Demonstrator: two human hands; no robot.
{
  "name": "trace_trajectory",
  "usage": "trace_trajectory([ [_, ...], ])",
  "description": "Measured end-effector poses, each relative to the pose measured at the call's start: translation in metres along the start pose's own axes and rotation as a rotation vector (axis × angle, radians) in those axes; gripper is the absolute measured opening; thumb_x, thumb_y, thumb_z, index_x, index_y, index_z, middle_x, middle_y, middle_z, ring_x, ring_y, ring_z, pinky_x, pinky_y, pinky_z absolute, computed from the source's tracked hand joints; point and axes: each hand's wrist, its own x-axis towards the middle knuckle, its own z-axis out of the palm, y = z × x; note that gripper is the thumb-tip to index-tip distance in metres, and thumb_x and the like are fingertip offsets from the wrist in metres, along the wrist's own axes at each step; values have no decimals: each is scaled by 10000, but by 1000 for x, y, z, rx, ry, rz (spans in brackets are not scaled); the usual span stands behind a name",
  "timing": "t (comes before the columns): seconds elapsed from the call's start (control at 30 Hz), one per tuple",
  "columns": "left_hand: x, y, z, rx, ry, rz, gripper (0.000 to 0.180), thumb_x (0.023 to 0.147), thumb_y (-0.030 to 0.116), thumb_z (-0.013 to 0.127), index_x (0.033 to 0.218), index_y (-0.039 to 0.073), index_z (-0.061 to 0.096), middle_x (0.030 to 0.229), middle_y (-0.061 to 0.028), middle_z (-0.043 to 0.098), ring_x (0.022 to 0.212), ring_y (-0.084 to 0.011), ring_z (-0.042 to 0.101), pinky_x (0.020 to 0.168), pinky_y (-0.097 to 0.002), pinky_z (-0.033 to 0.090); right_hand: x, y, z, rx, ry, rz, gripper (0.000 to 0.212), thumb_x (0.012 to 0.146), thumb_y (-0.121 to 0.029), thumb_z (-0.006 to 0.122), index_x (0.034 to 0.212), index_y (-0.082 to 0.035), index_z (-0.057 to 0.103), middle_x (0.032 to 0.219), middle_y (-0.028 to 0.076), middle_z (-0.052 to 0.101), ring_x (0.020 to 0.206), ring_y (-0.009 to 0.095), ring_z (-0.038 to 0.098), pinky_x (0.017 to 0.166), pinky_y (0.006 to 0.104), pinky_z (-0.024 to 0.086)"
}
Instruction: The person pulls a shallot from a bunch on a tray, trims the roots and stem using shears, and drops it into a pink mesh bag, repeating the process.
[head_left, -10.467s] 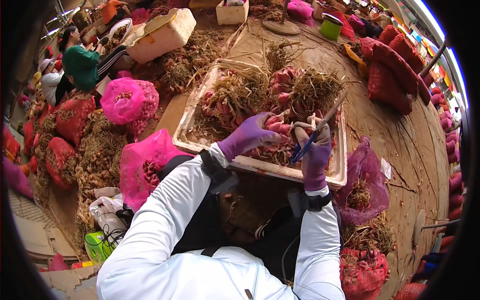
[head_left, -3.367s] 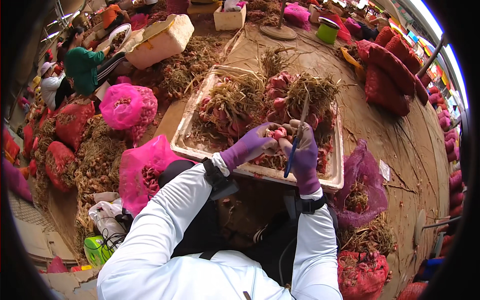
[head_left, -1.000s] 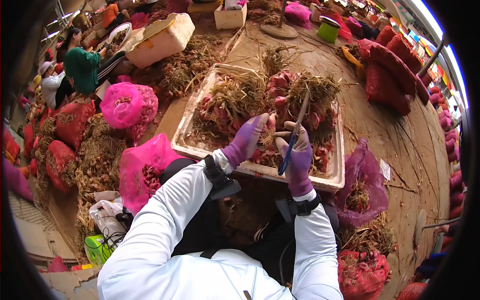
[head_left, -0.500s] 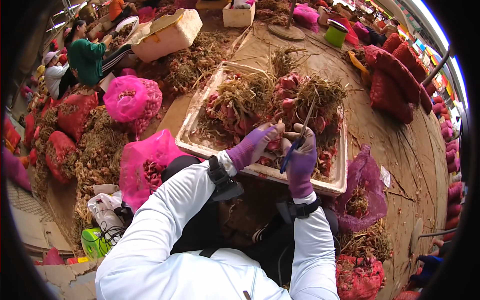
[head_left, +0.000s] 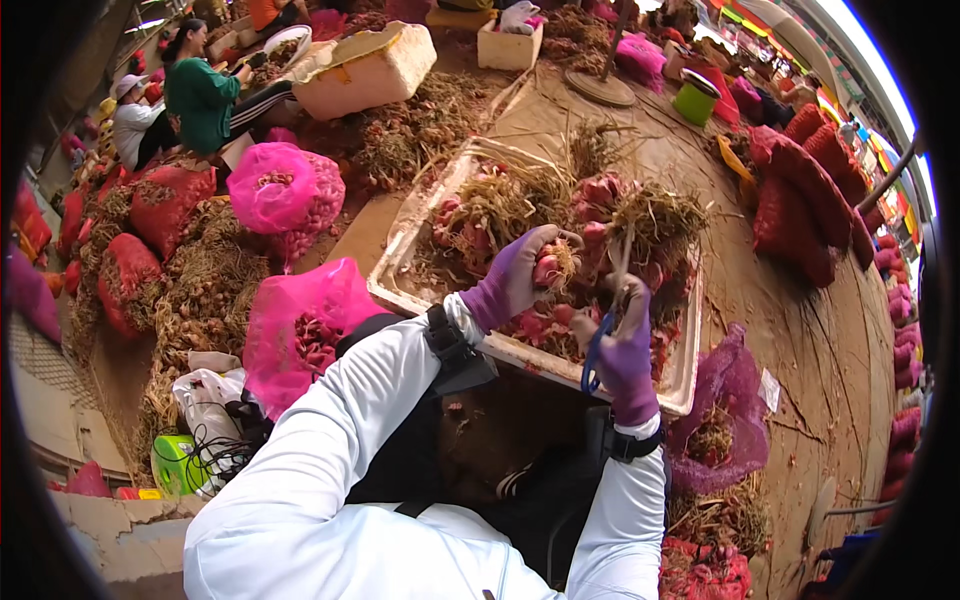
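Note:
In a purple and grey glove, my left hand is closed on a pinkish shallot with pale, stringy roots. My right hand, gloved the same way, grips scissors with blue handles; their blades point away from me, toward the far side. Both hands are over a white foam tray. Bunches of shallots with dry stalks fill its far part, and loose shallots lie nearer me, below the hands.
Pink mesh bags stand left of the tray, and a purple mesh bag sits at its right. Full red sacks are piled at the far right. A person in green sits at the far left beside a large foam box.
My left hand has lifted slightly and now shows a rooted shallot. My right hand with the scissors has drawn right and toward me, away from the left. The view has shifted a little.

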Motion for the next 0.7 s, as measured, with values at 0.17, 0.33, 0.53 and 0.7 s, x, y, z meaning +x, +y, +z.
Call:
trace_trajectory([
  [0.17,12,1,-20,-20,49,256,320,986,360,451,1047,79,591,801,-38,623,569,-84,538,464,-222,372,-15,1,23,-31,-218,99,703,618,-320,845,1151,-34,485,963,147,528,929,333,532,828,405,440],
  [0.33,-9,14,-1,304,7,246,284,1007,303,411,890,93,561,706,46,452,480,-35,364,432,-192,310,-22,3,33,-101,-178,87,696,628,-337,836,1158,-44,494,983,166,551,952,367,534,830,445,436],
  [0.53,-3,8,-12,258,-76,246,280,987,282,414,1045,83,603,786,43,511,589,-30,439,513,-187,360,-17,1,41,-159,-164,136,509,699,-285,803,1062,-57,529,889,159,593,841,340,594,725,428,467],
  [0.7,-4,7,-13,85,189,35,360,976,328,416,1142,66,599,839,-10,605,675,-107,554,555,-245,433,-18,-1,36,-49,-161,327,375,765,-275,776,997,-84,552,730,103,583,652,284,612,587,380,470],
])
